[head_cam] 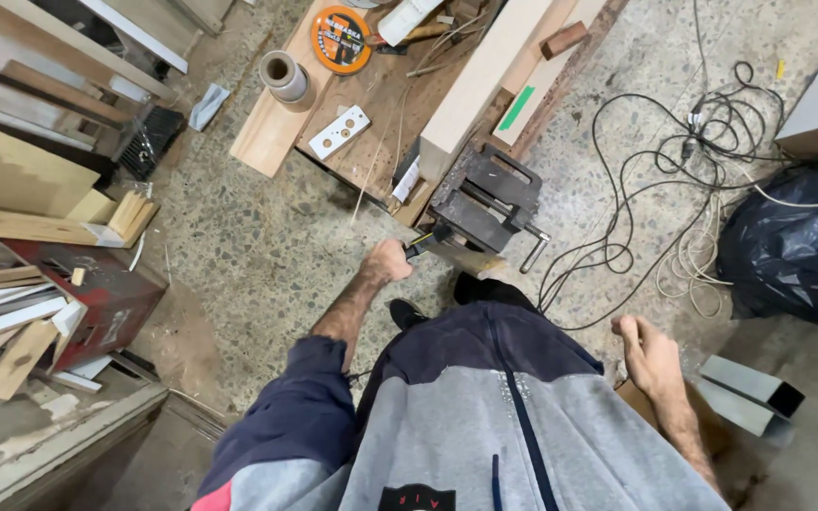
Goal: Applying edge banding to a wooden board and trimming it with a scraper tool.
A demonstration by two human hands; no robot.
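the left hand [386, 262] is wrapped tight around the dark handle of a hand saw [452, 252], fingers curled shut on the grip. the saw sits right at the front of the bench vise [481, 201], blade angled across just below the vise jaws, which looks like where you'd want it if the vise is there to stop the work from moving. a long pale wood beam [485, 80] runs up and away from the vise along the workbench [385, 118], seemingly clamped at its near end, though i can't see the actual bite.

left arm is stretched forward and a bit inward toward the vise, sleeve pushed up to the elbow. the right hand [646, 352] hangs out to the right of the vise, well apart from it, holding nothing, fingers loosely bent, probably just for balance.

further right of the vise there's a tangle of black cable [650, 151] on the floor and a black bag [792, 251].
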